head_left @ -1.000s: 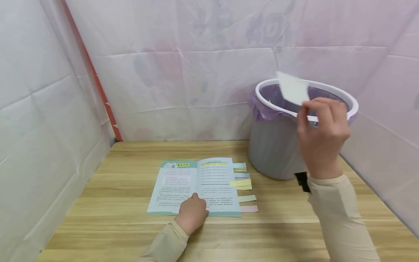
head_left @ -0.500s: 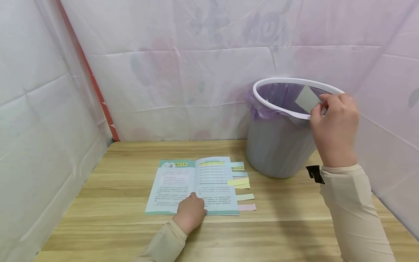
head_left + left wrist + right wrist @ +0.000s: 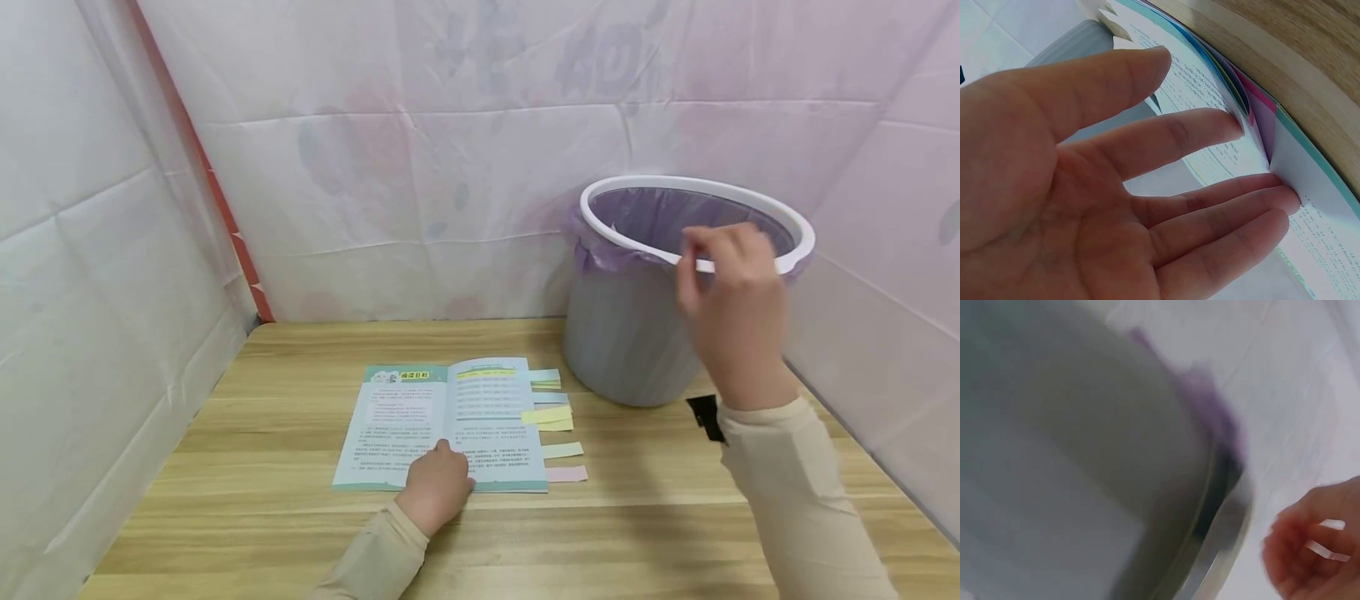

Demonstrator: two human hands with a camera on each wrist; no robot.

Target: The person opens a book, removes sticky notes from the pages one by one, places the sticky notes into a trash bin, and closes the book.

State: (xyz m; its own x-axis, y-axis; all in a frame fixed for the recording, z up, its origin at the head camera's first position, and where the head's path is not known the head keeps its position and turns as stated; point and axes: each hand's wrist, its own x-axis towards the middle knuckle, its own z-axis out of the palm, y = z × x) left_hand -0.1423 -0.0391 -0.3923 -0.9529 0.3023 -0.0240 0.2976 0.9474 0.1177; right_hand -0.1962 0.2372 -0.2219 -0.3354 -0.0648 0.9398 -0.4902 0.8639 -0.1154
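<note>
As I monitor the 3 current views from my remote station, the wooden table (image 3: 247,433) fills the lower part of the head view, with pale printed sheeting (image 3: 487,183) behind it and at both sides. A red strip (image 3: 223,212) runs down the left rear corner. The grey bin (image 3: 630,333) stands upright at the right rear; the open book (image 3: 420,417) lies on the table to its left, apart from it. The right hand (image 3: 738,308) and its beige sleeve (image 3: 802,492) block part of my view of the bin; a black strap (image 3: 707,417) shows beside that wrist. The left hand (image 3: 437,486) covers the book's lower middle. Tabs project from the book's right edge: blue and yellow above, pale green and 1 pink tab (image 3: 566,474) below.

Container: the bin has a white rim (image 3: 804,233) and a purple liner (image 3: 607,254), turned outward over its side. I cannot see its bottom, so I cannot tell what lies there.

Hands: the left fingers are extended and released, their tips against the pages near the central fold. The right fingers, blurred by motion, are curled toward the thumb, a gap between them; I cannot tell whether this hand touches the rim.
</note>
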